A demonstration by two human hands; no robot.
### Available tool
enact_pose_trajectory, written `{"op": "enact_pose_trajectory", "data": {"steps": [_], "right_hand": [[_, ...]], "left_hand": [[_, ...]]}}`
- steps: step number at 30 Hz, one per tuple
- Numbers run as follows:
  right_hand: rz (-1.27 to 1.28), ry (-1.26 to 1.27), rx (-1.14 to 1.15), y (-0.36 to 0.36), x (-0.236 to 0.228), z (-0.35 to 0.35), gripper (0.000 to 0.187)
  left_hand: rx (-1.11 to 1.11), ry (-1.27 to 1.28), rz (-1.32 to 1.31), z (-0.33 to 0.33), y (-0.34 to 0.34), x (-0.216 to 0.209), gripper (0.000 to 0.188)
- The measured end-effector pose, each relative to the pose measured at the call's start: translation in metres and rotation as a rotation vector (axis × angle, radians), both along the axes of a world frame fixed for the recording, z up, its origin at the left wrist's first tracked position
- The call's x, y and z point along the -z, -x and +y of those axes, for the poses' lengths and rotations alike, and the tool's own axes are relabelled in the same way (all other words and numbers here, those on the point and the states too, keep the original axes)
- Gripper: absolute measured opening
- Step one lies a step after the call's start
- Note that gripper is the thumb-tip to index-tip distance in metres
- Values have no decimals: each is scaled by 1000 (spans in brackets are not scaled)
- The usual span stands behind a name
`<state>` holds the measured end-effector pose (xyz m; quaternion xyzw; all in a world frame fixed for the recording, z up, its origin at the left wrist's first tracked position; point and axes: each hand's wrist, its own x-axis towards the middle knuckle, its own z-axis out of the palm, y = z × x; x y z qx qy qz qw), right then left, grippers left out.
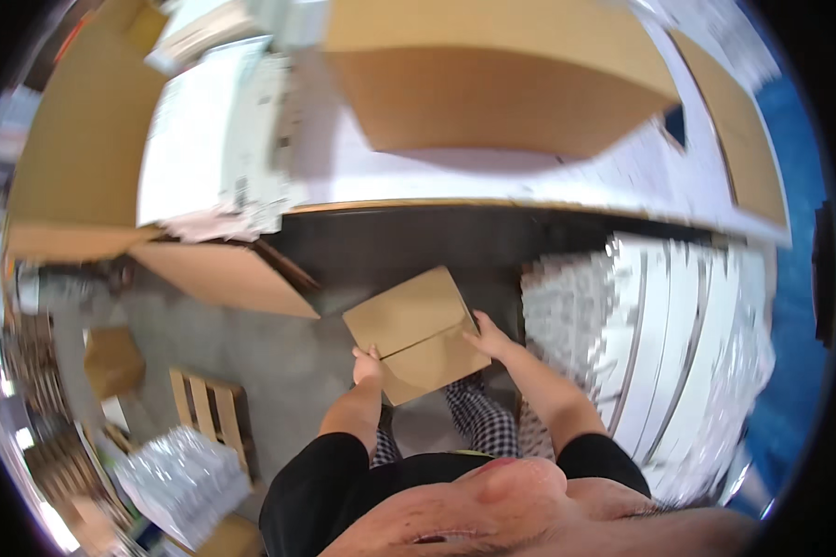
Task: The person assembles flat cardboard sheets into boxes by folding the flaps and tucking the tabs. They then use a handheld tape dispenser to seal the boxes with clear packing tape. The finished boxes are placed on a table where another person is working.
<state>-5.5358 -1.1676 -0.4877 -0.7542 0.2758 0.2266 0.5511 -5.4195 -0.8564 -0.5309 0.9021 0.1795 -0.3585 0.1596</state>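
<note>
Between my two hands is a brown cardboard box (pixel 427 316), held tilted in front of my body above the floor. A dark seam runs across its upper face where two flaps meet. My left hand (pixel 368 365) grips its left edge near that seam, thumb on top. On the right edge my right hand (pixel 489 336) is closed, fingers partly hidden by the box. The underside of the box is out of sight.
Ahead is a white table (pixel 334 186) bearing a large cardboard box (pixel 492 93). White stacked packages (pixel 204 139) stand at its left, beside a big open carton (pixel 84 158). Long white wrapped bundles (pixel 659 325) rise on my right. A wooden pallet (pixel 209 408) lies lower left.
</note>
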Motion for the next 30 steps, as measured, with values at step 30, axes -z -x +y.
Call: {"op": "enact_pose_trajectory", "data": {"steps": [30], "right_hand": [[-398,231,-533,-119,-307,418,68]], "left_hand": [[-645,729,-588,445,81,-389,81]]}}
